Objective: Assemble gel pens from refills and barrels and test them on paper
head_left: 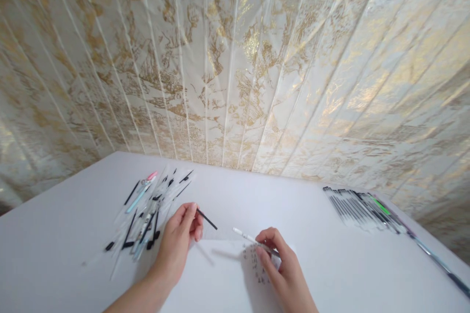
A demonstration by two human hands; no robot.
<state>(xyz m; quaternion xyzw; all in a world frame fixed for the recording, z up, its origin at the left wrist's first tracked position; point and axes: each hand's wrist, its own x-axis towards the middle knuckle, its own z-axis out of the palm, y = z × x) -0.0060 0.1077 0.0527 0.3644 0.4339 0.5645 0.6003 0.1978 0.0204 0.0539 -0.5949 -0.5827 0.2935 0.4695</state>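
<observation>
A slim black rod [207,219], possibly a pen refill, is pinched at its upper end between the thumb and fingers of the left hand [178,237]. Its free end is pointed away from the left hand, down and toward the right hand [284,266]. A white pen [246,236] is clamped between the thumb and fingers of the right hand, with its white end projected toward the rod. The free ends are set near each other, with a small gap seen between them; their separation in depth cannot be told. Both long axes are slanted down to the right in the view, the rod more steeply. The rod's free end is nearer to the left hand, the pen to the right. Handwritten paper [220,281] is positioned below the pen on the white table [257,195]. Loose pens [147,222] are heaped beside the left hand; a row of pens [352,208] is laid well apart at far right.
</observation>
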